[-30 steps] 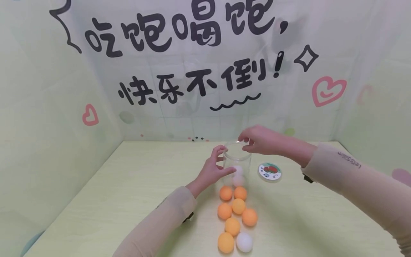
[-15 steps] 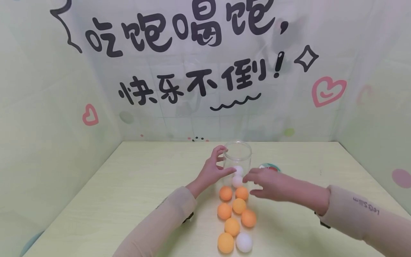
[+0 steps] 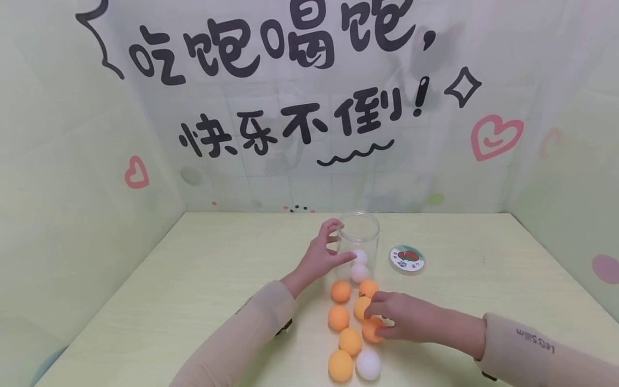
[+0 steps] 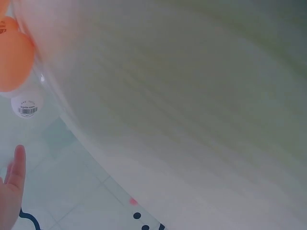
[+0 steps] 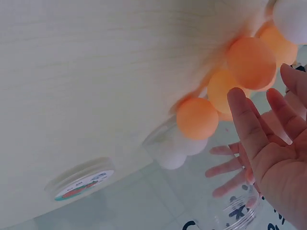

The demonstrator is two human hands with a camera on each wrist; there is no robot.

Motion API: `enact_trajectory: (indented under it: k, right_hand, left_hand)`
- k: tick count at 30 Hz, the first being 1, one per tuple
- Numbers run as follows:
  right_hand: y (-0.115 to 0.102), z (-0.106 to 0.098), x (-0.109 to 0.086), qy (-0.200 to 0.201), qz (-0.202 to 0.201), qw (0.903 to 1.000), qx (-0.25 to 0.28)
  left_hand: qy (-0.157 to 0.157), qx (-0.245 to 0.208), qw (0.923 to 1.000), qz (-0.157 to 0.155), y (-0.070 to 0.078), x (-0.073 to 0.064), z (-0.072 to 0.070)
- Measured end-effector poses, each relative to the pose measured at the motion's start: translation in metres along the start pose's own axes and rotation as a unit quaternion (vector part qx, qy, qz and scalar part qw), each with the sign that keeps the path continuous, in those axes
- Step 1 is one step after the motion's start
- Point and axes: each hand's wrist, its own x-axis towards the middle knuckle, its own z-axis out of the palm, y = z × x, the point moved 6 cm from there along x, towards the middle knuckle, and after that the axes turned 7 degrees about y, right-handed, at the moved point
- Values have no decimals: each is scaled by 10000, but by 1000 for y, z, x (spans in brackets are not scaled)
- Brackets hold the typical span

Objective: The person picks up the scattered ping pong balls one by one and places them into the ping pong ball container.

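Observation:
My left hand (image 3: 323,257) holds a clear plastic jar (image 3: 370,244) upright from its left side, thumb on the near wall. White table tennis balls (image 3: 359,273) show through the jar's wall. In front of the jar, several orange table tennis balls (image 3: 350,341) and a white one (image 3: 368,365) lie close together on the table. My right hand (image 3: 411,317) is at the right side of this group, thumb beside an orange ball (image 3: 371,330). In the right wrist view its fingers (image 5: 247,120) look extended and loose, with no ball clearly pinched.
A round jar lid (image 3: 407,259) with a tomato picture lies right of the jar. The pale wooden table (image 3: 217,269) meets a printed curtain (image 3: 271,183) at the back and both sides.
My right hand has come from the jar's mouth toward me, down to the orange balls. A couple of balls have shifted slightly. My left hand stays on the jar.

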Motion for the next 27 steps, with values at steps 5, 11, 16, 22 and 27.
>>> enact_trajectory:
  k: [5, 11, 16, 22, 27]
  right_hand:
    - [0, 6, -3, -34, 51, 10000, -49]
    - [3, 11, -5, -347, 521, 9980, -38]
    - [3, 15, -8, -456, 634, 9969, -56]
    - [2, 17, -10, -416, 475, 9979, -127]
    - [-1, 12, -9, -435, 342, 9983, -203]
  left_hand:
    - [1, -34, 10000, 9, 0, 0, 0]
    - [12, 31, 10000, -17, 0, 0, 0]
    - [34, 69, 9999, -67, 0, 0, 0]
    - [50, 40, 10000, -34, 0, 0, 0]
    - [50, 59, 9999, -83, 1, 0, 0]
